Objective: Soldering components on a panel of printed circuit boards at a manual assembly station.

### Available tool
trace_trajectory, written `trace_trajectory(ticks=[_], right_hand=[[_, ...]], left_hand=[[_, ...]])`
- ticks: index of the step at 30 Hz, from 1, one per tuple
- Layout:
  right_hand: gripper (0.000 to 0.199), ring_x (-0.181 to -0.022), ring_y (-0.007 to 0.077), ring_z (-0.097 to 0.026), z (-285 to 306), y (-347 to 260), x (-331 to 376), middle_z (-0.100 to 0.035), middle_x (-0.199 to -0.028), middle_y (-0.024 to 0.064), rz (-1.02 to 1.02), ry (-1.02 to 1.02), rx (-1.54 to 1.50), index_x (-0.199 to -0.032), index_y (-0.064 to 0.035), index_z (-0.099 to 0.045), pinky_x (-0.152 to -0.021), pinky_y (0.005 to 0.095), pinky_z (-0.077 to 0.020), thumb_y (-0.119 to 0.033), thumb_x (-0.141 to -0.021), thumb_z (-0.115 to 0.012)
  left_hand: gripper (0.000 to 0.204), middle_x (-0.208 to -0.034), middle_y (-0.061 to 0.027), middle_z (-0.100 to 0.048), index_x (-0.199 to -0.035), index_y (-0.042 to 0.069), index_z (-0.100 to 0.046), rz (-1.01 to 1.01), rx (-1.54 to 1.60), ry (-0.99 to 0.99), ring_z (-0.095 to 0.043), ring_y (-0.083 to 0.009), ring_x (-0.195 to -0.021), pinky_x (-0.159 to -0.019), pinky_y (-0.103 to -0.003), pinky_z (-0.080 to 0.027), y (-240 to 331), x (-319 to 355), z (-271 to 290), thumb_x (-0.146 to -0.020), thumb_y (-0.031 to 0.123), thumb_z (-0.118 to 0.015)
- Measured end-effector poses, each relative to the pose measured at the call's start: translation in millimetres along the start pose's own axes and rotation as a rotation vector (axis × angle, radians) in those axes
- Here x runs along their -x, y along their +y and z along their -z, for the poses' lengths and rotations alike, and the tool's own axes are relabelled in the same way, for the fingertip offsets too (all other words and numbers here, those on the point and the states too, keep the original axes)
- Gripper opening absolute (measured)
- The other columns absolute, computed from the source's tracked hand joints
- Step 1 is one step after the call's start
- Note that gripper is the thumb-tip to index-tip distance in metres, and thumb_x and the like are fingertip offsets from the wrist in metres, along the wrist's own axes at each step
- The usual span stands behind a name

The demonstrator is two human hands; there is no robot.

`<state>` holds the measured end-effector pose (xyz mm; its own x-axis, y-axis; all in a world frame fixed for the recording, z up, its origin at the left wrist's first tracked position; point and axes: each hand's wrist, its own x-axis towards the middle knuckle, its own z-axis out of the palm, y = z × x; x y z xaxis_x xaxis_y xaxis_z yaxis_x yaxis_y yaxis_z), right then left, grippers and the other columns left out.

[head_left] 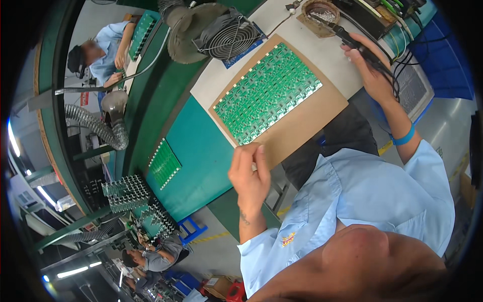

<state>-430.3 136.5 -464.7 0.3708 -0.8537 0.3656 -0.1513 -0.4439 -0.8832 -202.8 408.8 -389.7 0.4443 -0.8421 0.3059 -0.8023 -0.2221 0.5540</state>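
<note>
Both hands are in my view; the left hand [250, 168] is curled, thumb near its fingers, at the edge of a brown cardboard sheet [302, 123]; from here I cannot tell whether it pinches that edge or only rests there, perhaps for steadiness; the right hand [371, 65] wraps a black-handled soldering iron [352, 42], whose tip end reaches a round dish [305, 17] of pale scraps beyond the fingers, a spot that I judge handy for wiping the tip.

The green circuit-board panel [269, 93] lies flat on the cardboard, between the hands and just beyond the left; I take the sheet as its protective mat; farther out, a wire-guarded fan [233, 43] is likely there for fumes; left of the left hand, a smaller green circuit board [165, 163] sits apart, presumably for elbow room.
</note>
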Motion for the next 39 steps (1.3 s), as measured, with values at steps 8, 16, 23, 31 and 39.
trace_trajectory(ticks=[8,16,23,31,39], right_hand=[[0.067,-0.106,0.0258,-0.071,-5.8,-33.6,39.2,-0.067,-0.129,0.0222,0.052,-0.164,-0.676,-0.155,0.0006,-0.042,-0.094,0.0358,-0.0581,0.005,-0.096,-0.073],[0.078,-0.096,0.0219,-0.07,-6.5,-30.3,59.9,-0.063,-0.128,0.0217,-0.07,-0.286,-0.742,-0.155,0.0006,-0.039,-0.086,0.0314,-0.0582,0.014,-0.087,-0.075],[0.073,-0.093,0.0161,-0.07,-8.5,-25.3,58.6,-0.071,-0.116,0.0167,-0.192,-0.246,-0.846,-0.153,0.0004,-0.043,-0.075,0.0236,-0.0561,0.012,-0.087,-0.073],[0.062,-0.087,0.0181,-0.069,-5.1,-3.4,25.2,-0.074,-0.111,0.0148,0.014,-0.214,-0.662,-0.146,0.0007,-0.052,-0.075,0.0276,-0.0565,0.003,-0.089,-0.074],[0.046,-0.079,0.0222,-0.067,-10.1,11.8,-6.5,-0.075,-0.109,0.0147,0.171,-0.264,-0.466,-0.132,0.0012,-0.065,-0.074,0.0328,-0.0546,-0.008,-0.089,-0.077]], left_hand=[[0.004,-0.089,-0.0055,-0.066,-0.102,0.0,-0.072,0.251,0.646,-0.236,-0.056,-0.0152,-0.07,-0.064,-0.027,-0.046,44.4,-10.6,-79.2,-0.098,-0.001,-0.071],[0.007,-0.09,-0.0052,-0.065,-0.104,-0.001,-0.073,-0.013,0.566,-0.286,-0.053,-0.0128,-0.067,-0.06,-0.024,-0.043,65.2,-34.6,-95.4,-0.097,-0.002,-0.072],[0.01,-0.094,-0.007,-0.067,-0.106,-0.002,-0.073,-0.057,0.518,-0.287,-0.054,-0.0137,-0.068,-0.06,-0.025,-0.044,67.4,-39.5,-95.6,-0.096,-0.004,-0.073],[0.011,-0.098,-0.0092,-0.069,-0.105,-0.002,-0.074,-0.054,0.282,-0.221,-0.058,-0.0167,-0.073,-0.064,-0.027,-0.048,49.5,-61.3,-81.2,-0.094,-0.004,-0.074],[0.011,-0.1,-0.0106,-0.071,-0.104,-0.002,-0.075,0.078,0.157,-0.154,-0.06,-0.0184,-0.076,-0.067,-0.028,-0.051,35.1,-86.3,-76.8,-0.094,-0.004,-0.075]])
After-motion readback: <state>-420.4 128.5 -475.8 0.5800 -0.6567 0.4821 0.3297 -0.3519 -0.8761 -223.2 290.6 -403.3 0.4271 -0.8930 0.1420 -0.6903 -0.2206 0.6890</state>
